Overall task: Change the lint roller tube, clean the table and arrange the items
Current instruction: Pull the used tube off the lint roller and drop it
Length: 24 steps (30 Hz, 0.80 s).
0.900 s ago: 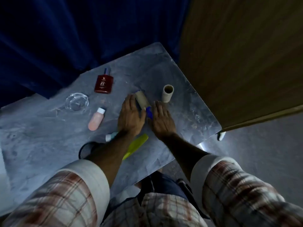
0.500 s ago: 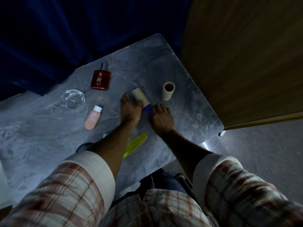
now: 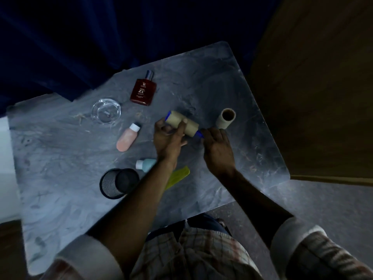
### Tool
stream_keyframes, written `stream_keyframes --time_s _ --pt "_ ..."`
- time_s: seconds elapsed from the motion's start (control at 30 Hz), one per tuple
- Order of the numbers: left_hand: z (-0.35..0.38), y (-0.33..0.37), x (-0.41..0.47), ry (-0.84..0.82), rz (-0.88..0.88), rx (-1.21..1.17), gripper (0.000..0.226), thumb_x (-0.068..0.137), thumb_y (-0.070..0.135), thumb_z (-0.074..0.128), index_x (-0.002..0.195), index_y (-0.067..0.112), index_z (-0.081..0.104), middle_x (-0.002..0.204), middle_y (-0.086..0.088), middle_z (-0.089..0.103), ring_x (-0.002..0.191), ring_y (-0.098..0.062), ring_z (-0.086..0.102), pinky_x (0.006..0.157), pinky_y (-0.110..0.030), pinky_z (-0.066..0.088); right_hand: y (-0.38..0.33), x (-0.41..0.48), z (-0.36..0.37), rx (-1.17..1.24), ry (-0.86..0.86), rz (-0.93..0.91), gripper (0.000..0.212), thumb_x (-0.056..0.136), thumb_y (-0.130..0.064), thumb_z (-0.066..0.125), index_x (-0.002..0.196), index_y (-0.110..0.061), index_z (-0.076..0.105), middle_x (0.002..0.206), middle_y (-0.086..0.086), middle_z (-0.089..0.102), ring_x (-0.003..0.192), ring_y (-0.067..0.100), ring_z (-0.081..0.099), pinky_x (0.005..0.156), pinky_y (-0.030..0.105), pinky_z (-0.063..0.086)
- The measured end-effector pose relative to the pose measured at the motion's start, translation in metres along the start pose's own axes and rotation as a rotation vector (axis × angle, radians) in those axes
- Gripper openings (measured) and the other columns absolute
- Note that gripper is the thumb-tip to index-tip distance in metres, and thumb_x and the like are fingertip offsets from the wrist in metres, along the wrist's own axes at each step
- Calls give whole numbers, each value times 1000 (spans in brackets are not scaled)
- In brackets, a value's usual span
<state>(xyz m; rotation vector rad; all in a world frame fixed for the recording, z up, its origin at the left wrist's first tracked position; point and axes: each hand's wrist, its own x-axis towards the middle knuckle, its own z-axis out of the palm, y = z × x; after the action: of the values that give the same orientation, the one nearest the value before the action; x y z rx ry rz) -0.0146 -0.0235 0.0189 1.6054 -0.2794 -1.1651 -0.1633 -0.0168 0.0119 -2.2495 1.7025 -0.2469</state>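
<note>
Above the grey bench (image 3: pixel 252 158), the left hand (image 3: pixel 167 138) clamps the lint roller tube (image 3: pixel 182 126); the right hand (image 3: pixel 218 146) closes on the blue handle (image 3: pixel 199 134), mostly hidden. The left forearm covers part of a pale blue bottle (image 3: pixel 146 164).

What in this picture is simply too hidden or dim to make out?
Head view only:
- Yellow-green item: left forearm covers most of it.
- Teal bottle: the same arm hides its body.
- Roller handle: buried in the right hand.
- Red bottle: small print unreadable.
</note>
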Motion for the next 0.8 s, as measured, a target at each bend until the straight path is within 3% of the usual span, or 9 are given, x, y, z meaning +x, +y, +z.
stream_keyframes --time_s 0.17,0.23,0.3,0.53,0.57,0.63,0.67,0.8 --pt "-33 22 -27 3 -26 -236 53 92 16 81 139 8 57 116 -11 74 92 -21 78 71 -32 65 -17 5 -35 25 60 -190 45 86 -4 55 130 -9 63 117 13 61 105 33 57 91 44 49" --pt "-51 29 -40 33 -48 -328 54 94 12 77 143 6 54 131 -24 69 97 -23 76 73 -34 66 -29 7 -47 7 64 -287 46 83 -4 59 128 -10 65 114 12 62 102 33 57 87 44 47" --pt "-70 36 -55 64 -34 -376 44 94 16 76 135 13 59 140 -28 63 109 -29 71 77 -35 65 -47 8 -56 -13 52 -369 44 84 -7 59 127 -12 66 111 11 64 101 33 59 86 44 47" --pt "-138 52 -99 307 148 -478 27 109 24 57 133 13 52 117 -16 62 90 -21 68 74 -38 64 -136 6 -65 -29 48 -676 40 104 -34 35 120 -21 69 106 5 65 96 30 59 87 42 38" --pt "-150 55 -103 342 172 -482 25 109 27 56 131 15 52 113 -11 65 90 -20 68 73 -36 64 -148 5 -64 -45 73 -714 34 101 -36 46 119 -21 70 108 5 66 97 30 59 89 42 39" --pt "-173 63 -111 404 201 -488 25 109 32 57 127 15 55 103 -1 71 89 -18 70 71 -35 64 -172 0 -62 -77 119 -772 36 86 -30 73 121 -22 70 112 4 67 102 28 59 94 43 42" --pt "-185 66 -115 439 206 -489 26 108 36 58 124 16 58 100 2 73 88 -16 71 69 -36 64 -184 -2 -61 -79 122 -801 38 84 -24 74 122 -21 70 114 5 67 103 28 58 96 44 42" --pt "-240 74 -129 536 214 -512 29 103 53 59 95 31 77 90 3 73 86 -14 72 58 -32 59 -242 -11 -64 -17 -19 -951 39 89 -9 51 123 -19 68 109 4 65 95 28 59 95 46 42"
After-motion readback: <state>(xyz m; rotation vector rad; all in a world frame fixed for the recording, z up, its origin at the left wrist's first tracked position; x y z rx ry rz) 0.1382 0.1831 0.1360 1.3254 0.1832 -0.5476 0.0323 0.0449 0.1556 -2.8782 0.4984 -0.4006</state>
